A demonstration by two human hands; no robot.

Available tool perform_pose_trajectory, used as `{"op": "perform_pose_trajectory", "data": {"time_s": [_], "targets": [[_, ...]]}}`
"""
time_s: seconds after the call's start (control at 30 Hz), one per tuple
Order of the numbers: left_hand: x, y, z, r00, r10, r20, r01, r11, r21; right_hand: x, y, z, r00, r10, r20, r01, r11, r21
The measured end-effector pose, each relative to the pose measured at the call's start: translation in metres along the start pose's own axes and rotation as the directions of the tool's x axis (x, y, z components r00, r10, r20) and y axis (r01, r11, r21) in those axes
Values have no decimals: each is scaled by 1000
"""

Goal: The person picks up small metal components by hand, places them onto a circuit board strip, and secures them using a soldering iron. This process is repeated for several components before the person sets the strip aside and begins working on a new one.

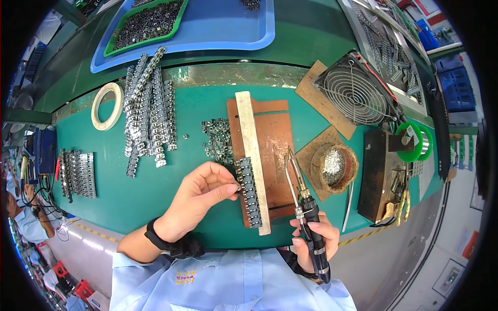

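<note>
My left hand [205, 192] is closed in a pinch at the left edge of a strip of small dark circuit boards [249, 194]. A small metal part shows at its fingertips, mostly hidden by them. The strip lies along a pale straight bar [251, 135] on a copper-brown plate [275, 155]. In my right hand [324, 236] is a soldering iron [309, 212] with a thin feed tube beside its tip. The iron points away from me, its tip over the plate's right side. Loose small metal parts [218, 140] are heaped left of the plate.
Further left lie stacked board strips [148, 109], more strips [78, 173] and a tape roll [107, 106]. To the right are a round tip-cleaning pot [342, 179], a fan [358, 88] and a green solder spool [410, 140]. A blue tray [223, 41] stands at the back.
</note>
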State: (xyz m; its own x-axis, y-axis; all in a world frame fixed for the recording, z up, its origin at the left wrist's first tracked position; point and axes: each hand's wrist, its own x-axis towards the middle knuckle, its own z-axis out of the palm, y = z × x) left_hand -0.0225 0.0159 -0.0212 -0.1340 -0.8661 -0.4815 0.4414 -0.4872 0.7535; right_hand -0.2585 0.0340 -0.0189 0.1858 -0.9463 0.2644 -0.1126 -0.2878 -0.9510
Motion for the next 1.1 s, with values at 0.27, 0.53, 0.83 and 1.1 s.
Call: {"op": "perform_pose_trajectory", "data": {"time_s": [0.27,0.53,0.83,1.1], "targets": [[4,0,4,1000,2,-20,-1,1000,15,1,1,-3,1000,9,3,-9,1000,10],[5,1,6,1000,-12,-26,12,1000,21,-4,-1,5,987,103,-125,-77,978,194],[4,1,2,1000,-14,7,13,1000,16,6,-9,-26,983,-128,133,147,979,-139],[4,1,3,1000,-10,16,10,1000,2,14,-10,-21,958,-113,263,177,955,-237]]}}
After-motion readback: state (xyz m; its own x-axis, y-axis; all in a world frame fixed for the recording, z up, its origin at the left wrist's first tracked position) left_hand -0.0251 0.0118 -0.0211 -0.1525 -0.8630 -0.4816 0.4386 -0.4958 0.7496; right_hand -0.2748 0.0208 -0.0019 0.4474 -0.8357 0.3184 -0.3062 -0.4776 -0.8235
